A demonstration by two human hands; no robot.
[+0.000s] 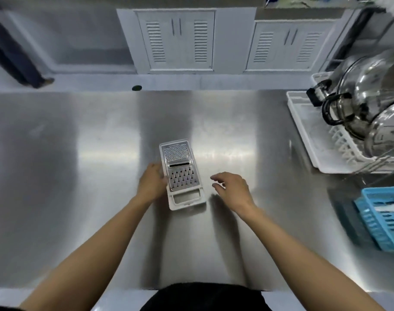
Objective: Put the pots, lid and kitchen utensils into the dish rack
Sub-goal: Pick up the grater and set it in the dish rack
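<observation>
Head view: I am taking hold of the flat steel grater in its white plastic tray (182,175), the utensil step.

My left hand (151,184) is gripping its left edge on the steel counter (56,153); my right hand (233,189) is hovering loose-fingered beside it, holding nothing. Next I judge a lift rightward to the white plastic dish rack (308,135), with the steel pots (371,104) already racked.

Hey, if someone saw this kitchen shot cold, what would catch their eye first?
Probably the flat grater in its white tray, mid-counter on the steel worktop, with the left hand gripping its left edge and the right hand hovering open beside it. Next, the shiny steel pots stacked in the white dish rack at right.
</observation>
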